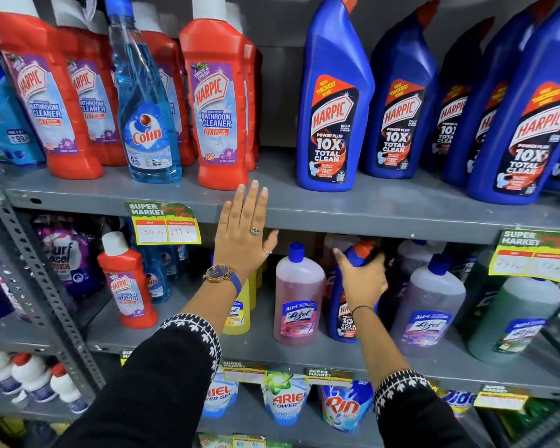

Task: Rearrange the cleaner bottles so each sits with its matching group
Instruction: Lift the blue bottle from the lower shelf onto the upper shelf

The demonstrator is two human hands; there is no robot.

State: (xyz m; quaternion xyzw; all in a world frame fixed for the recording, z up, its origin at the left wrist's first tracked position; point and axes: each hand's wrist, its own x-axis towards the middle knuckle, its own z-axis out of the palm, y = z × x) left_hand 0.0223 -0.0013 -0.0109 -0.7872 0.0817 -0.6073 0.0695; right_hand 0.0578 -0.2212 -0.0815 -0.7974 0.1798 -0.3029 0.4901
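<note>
We face a grey metal rack of store shelves, and we take the upper shelf's front edge (353, 218) as our landmark; a perforated upright (29, 270) bounds the rack at the left; yellow price tags (165, 225) hang from that edge. Above the edge stand red Harpic bathroom cleaners (219, 101) with a blue Colin spray bottle (146, 124) among them, and further right a row of blue Harpic toilet cleaners (333, 101); a bare strip of shelf lies between the red and blue groups, just above the edge. Our left hand (244, 232) is spread flat with fingers wide, laid against the edge and holding nothing. Below the edge, our right hand (359, 279) is wrapped around the neck of a blue Harpic bottle (345, 321) that stands on the lower shelf between a pink Lizol bottle (298, 302) and a purple Lizol bottle (429, 312), close to both. A lone red Harpic bottle (126, 286) stands below the edge to the left, with open shelf beside it
</note>
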